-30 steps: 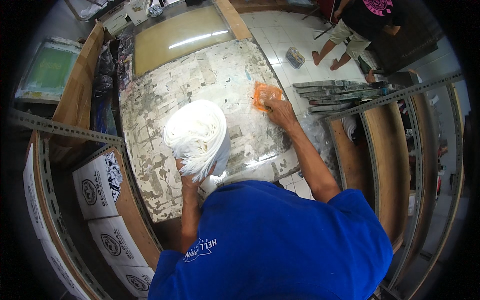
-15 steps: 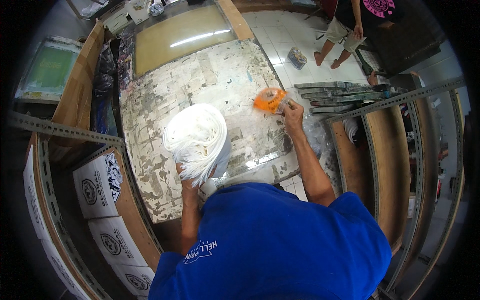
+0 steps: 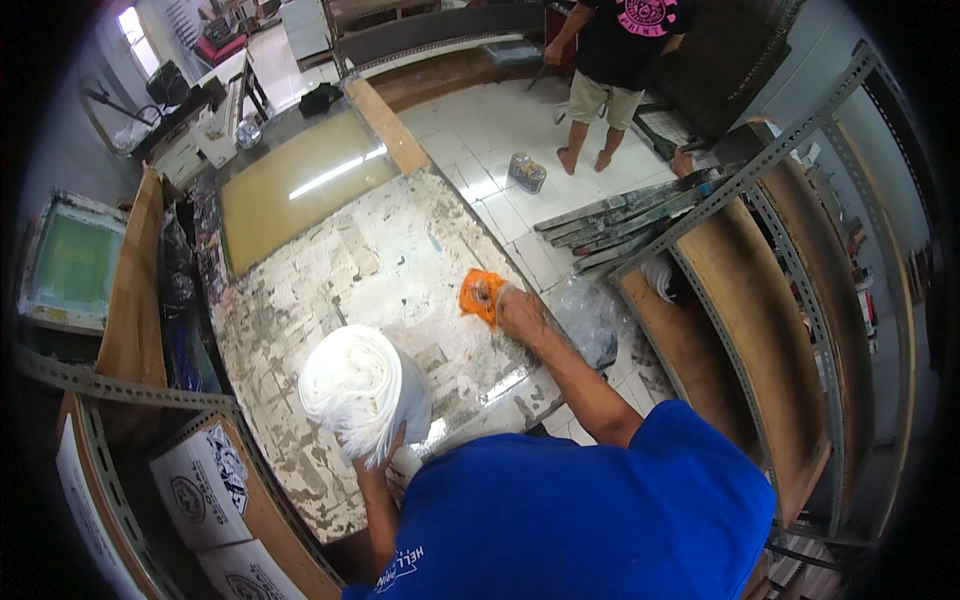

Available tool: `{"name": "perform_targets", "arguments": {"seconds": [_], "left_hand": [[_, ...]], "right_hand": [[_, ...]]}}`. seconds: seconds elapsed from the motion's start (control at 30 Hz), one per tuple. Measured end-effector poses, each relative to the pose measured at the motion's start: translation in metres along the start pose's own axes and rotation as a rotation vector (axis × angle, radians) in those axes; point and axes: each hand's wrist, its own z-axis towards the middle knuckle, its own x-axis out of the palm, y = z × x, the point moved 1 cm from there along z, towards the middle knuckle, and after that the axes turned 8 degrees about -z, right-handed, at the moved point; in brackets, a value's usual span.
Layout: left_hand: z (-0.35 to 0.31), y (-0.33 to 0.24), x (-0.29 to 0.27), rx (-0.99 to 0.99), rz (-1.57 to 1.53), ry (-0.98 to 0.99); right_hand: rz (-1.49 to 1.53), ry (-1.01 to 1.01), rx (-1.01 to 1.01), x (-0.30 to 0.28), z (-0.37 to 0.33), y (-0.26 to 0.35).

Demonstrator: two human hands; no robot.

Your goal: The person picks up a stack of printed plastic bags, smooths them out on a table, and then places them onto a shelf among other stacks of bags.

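Orange packet (image 3: pixel 472 298) looks more bunched than a moment ago, pinched in the right hand (image 3: pixel 520 314) over the right side of the desk (image 3: pixel 290 292). Neither hand is free: the left hand (image 3: pixel 399 437), partly hidden, grips the white cloth roll (image 3: pixel 362 378) nearer and to the left.

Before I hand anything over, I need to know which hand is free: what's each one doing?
Left hand: holding the white roll, fingers partly hidden.
Right hand: closed on the orange plastic bag.
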Motion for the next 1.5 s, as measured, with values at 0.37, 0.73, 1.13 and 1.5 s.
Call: {"name": "perform_targets", "arguments": {"seconds": [0.37,0.73,1.13,1.5], "left_hand": [[-0.003,0.003,0.002,-0.216,-0.086,0.116],[0.000,-0.008,-0.003,-0.220,-0.243,-0.043],[0.011,-0.010,-0.002,-0.188,-0.373,-0.118],[0.006,-0.007,-0.008,-0.043,-0.087,-0.052]], "right_hand": [[0.264,-0.399,-0.212,-0.006,0.008,0.028],[0.413,-0.241,-0.115,-0.036,0.143,0.093],[0.843,-0.409,-0.124,-0.007,0.134,0.095],[0.484,-0.430,0.094,-0.021,0.103,0.083]]}}
